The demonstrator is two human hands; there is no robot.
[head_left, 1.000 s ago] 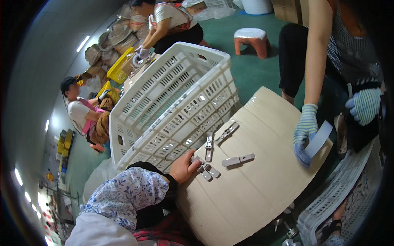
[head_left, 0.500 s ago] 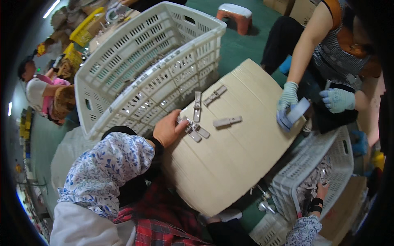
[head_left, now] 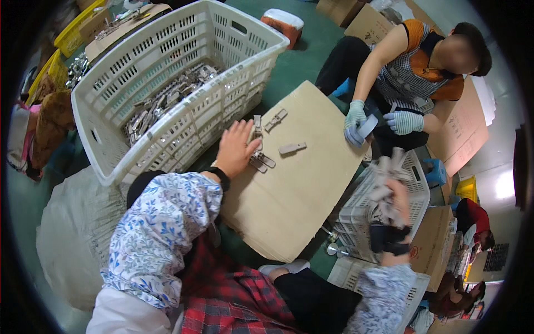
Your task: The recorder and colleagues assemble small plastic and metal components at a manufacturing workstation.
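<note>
My left hand is open with fingers spread, palm down at the cardboard sheet's left edge. Its fingertips lie beside a narrow grey metal hinge-like piece, partly behind the hand. Just below its thumb sits a cluster of similar hinge-like pieces. Farther in on the cardboard sheet lie one jointed piece and one flat piece. Over the right-hand crate, my right hand grips a bunch of grey hinge-like pieces, blurred by motion.
A large white slotted crate holding many metal pieces stands to the left. The smaller grey-white crate is at the right. Across the cardboard, a co-worker in striped gloves holds a pale strip. A stool stands behind.
My right hand has risen out of the right crate, bringing up a bunch of metal pieces. My left hand's fingers have spread and left the cluster. The view has swung right.
</note>
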